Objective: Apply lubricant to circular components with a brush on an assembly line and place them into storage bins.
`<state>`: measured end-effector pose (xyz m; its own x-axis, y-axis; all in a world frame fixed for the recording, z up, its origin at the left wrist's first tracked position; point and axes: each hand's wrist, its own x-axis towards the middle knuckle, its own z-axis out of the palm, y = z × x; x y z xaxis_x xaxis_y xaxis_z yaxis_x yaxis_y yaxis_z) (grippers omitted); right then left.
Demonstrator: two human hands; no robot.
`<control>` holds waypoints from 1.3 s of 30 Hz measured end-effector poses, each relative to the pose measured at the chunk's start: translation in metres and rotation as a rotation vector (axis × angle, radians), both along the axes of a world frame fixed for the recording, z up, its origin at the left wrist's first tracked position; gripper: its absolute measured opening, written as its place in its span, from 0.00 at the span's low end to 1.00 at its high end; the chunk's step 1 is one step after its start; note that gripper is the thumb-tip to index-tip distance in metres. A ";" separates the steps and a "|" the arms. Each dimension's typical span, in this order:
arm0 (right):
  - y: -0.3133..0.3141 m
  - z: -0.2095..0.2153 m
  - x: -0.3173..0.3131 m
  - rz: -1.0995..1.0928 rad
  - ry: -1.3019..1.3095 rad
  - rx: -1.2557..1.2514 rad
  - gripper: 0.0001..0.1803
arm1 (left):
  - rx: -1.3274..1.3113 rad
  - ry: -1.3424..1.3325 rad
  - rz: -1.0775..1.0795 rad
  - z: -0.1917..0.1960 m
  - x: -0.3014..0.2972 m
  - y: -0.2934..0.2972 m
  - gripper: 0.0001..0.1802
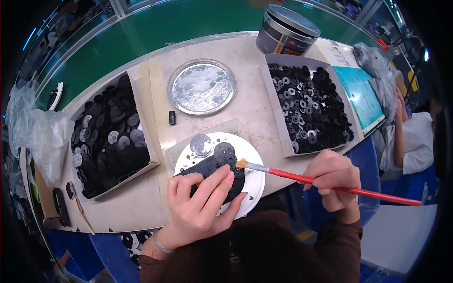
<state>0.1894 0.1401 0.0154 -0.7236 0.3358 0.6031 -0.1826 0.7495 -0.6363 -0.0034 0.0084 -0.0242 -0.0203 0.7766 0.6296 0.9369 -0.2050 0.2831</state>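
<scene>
On the table in front of me lies a round white plastic plate (255, 188) carrying a long black plastic part (203, 166) with a dark gear (224, 153) at its far end. My left hand (196, 205) grips the black part, fingertips pressed close to the smaller gears. In my right hand (334, 177) is a red-handled paintbrush (295, 177), held from the right. Its tan bristles touch or hover just at the gears; contact is hard to make out. A clear round piece (201, 145) sits on the plate's far left.
Boxes of black and grey gears stand at left (152, 162) and right (281, 141). Farther back are a round metal lid (202, 109) bearing whitish paste, a small black cylinder (172, 117) and a large tin (283, 40). Another person's arm (400, 137) shows at right.
</scene>
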 end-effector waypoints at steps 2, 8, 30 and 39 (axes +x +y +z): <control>-0.001 -0.005 -0.005 -0.008 0.038 0.036 0.08 | -0.005 -0.004 0.001 0.000 0.000 0.000 0.19; 0.006 0.008 0.001 -0.103 0.093 0.033 0.10 | 0.004 -0.011 -0.004 -0.001 -0.001 0.001 0.19; 0.060 -0.017 -0.006 -0.462 0.054 -0.697 0.12 | 0.065 -0.089 -0.027 -0.005 -0.001 -0.004 0.16; 0.052 -0.029 0.013 -0.710 -0.192 -0.252 0.11 | -0.135 0.046 -0.039 0.030 -0.001 -0.007 0.14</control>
